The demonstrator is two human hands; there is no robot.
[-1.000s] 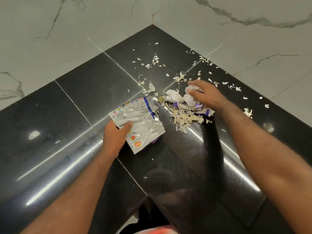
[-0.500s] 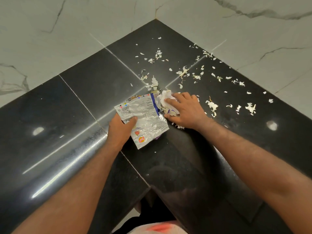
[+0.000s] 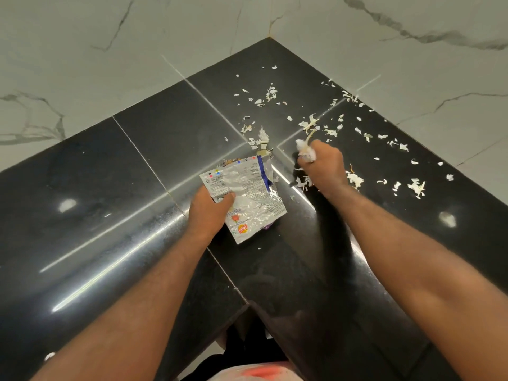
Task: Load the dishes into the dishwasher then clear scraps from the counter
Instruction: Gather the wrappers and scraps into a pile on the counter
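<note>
Clenched right hand (image 3: 325,169) around half-hidden scraps (image 3: 304,150)

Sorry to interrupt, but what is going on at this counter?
A person is tidying the black counter. The left hand grips a silver wrapper, while the right hand clutches a wad of white peelings. Many loose scraps lie scattered toward the wall corner.

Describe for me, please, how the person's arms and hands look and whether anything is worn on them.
Both are bare. The left hand and right hand wear no gloves, and no ring, watch or band is visible. The left forearm and right forearm have no sleeves as far as the frame reaches, with fine hair showing along them.
</note>
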